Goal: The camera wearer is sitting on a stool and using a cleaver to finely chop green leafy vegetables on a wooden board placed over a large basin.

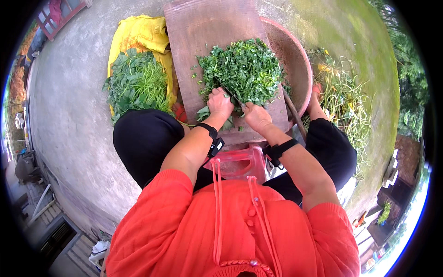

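We look down on a wooden chopping board [203, 27] laid across a wide reddish basin [297, 64], with a heap of chopped green leaves [242, 69] piled on its near half. Our left hand [219, 104] sits at the near edge of that heap, fingers curled down and clenched on a small bunch of uncut leaves [203, 112] that pokes out beside the thumb. Our right hand [256, 116] is just beside it — the two nearly touch — with its fingers wrapped around the handle of a knife [233, 97], whose dark blade angles up between the hands into the greens. Both wrists wear black straps.

Left of the board, a bundle of whole leafy stems [137, 83] lies on a yellow cloth [143, 34] spread on the concrete ground [69, 115]. Right of the basin, a loose pile of discarded stalks and yellowed leaves [339, 97] is scattered over the ground — well apart from the fresh bundle. A long wooden stick [294, 115] rests against the basin's near rim. Our knees, in black trousers, frame the board on both sides.
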A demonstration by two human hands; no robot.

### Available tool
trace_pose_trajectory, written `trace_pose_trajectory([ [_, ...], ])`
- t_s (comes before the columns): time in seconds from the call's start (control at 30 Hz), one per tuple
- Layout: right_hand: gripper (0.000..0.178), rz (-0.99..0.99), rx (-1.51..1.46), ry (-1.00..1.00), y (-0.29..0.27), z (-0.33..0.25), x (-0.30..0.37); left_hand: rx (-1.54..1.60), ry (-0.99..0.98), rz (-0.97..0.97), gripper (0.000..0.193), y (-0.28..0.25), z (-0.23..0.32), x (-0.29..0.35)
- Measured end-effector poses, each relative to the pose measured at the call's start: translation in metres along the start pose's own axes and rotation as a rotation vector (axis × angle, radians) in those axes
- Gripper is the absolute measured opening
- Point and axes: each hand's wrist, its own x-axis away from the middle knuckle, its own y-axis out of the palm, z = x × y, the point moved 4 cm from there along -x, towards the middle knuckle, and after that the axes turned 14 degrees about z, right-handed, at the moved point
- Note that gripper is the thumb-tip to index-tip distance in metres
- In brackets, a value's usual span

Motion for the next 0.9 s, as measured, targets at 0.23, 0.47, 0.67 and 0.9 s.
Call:
trace_pose_trajectory([
  [0.23, 0.035, -0.032, -0.061, -0.037, -0.037, -0.012, 0.067, 0.087, -0.170, -0.037, 0.062, 0.004, -0.022, 0.001],
  [0.47, 0.036, -0.068, 0.062, -0.009, -0.021, 0.000, 0.068, -0.208, -0.028, -0.172, 0.051, -0.001, -0.006, 0.016],
  [0.67, 0.034, -0.067, 0.051, 0.003, -0.023, -0.008, 0.053, 0.074, 0.129, 0.081, 0.040, 0.008, -0.024, 0.017],
  [0.9, 0.032, -0.055, 0.004, -0.014, 0.000, -0.022, 0.005, 0.065, 0.093, 0.019, 0.039, 0.006, -0.016, 0.024],
])
